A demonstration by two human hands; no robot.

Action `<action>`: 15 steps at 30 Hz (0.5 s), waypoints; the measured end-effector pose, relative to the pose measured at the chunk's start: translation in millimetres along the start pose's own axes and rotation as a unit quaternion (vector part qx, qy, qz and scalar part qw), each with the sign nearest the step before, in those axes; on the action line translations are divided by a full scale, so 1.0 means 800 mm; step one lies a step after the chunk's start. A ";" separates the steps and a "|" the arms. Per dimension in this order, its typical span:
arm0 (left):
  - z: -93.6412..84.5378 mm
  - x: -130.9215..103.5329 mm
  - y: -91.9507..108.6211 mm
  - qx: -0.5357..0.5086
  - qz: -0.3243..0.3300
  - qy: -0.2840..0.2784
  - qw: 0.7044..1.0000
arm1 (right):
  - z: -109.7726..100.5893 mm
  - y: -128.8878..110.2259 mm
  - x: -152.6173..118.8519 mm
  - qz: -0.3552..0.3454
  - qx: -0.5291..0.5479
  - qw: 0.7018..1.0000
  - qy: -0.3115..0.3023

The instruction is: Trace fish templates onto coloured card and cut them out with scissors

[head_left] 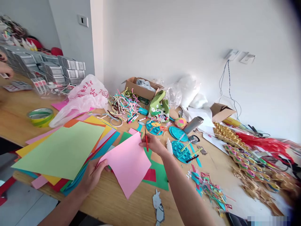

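A pink sheet of paper (129, 166) is held above the table between my two hands. My left hand (93, 174) pinches its left corner, thumb on top. My right hand (152, 144) is closed around red-handled scissors (146, 142) at the sheet's upper right edge, the blades pointing up and away; its fingertips are by the paper. Under the pink sheet lie green paper (158, 171) and a small red piece (150, 175). A grey fish cutout (158, 208) rests near the table's front edge. To the left is a stack of coloured paper with a light green sheet (63, 149) on top.
Green-yellow tape (41, 117) and a plastic bag (88, 94) lie at left. Pipe cleaners (124, 105), a green bag (159, 108), blue craft plates (180, 150), a glue bottle (169, 146) and a metal flask (193, 124) stand behind. Paper scraps (209, 188) lie right. Another person's hand (6, 69) shows far left.
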State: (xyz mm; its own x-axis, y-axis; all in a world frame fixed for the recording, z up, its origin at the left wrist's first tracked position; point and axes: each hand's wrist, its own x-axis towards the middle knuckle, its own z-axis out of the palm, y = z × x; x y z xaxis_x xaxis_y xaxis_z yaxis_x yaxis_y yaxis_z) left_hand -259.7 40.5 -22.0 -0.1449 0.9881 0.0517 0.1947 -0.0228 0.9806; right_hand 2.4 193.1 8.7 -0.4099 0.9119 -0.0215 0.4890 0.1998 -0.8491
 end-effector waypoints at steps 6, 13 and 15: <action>-0.003 0.001 -0.003 -0.070 -0.020 0.035 0.997 | 0.002 -0.023 -0.006 0.006 0.065 0.998 0.008; 0.000 0.011 0.002 -0.245 -0.040 0.077 0.966 | -0.029 -0.068 -0.023 -0.023 0.074 0.995 0.056; 0.000 0.011 0.010 -0.272 -0.030 0.069 0.959 | -0.044 -0.084 -0.028 -0.043 0.080 0.992 0.089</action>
State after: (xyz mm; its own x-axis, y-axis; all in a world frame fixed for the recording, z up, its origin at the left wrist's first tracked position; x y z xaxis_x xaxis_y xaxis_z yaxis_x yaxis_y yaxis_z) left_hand -259.7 49.3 -13.9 -0.2737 0.9616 -0.0204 -0.3486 -0.0794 0.9339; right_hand 5.8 171.5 84.7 -0.2944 0.9460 0.1359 0.3249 0.2328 -0.9167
